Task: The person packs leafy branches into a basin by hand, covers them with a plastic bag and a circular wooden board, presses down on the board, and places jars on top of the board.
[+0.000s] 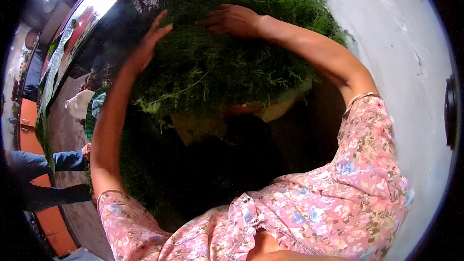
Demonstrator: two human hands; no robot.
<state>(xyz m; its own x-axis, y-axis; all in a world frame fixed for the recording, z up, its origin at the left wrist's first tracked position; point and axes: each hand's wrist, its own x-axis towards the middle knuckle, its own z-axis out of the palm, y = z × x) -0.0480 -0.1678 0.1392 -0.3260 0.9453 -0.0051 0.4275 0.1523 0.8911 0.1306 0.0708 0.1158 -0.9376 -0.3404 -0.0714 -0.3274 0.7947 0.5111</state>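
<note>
A large heap of feathery, fern-like green foliage (208,63) fills the middle and top of the view. My left hand (151,43) is at the heap's left side, fingers apart and nothing visible in them. Over the upper middle of the foliage, my right hand (237,21) reaches in from the right with its fingers stretched out, palm down. Its fingertips are dim against the dark green, and whether they press on the sprigs I cannot tell. Below the heap shows a pale brown surface, perhaps card (193,128), mostly in shadow.
A white wall (396,43) runs along the right. On the left, a long green leaf (47,94) hangs from a shiny edge. Beyond it are orange cabinets (48,217) and another person's blue sleeve (67,160). A whitish object (79,104) lies near my left forearm.
</note>
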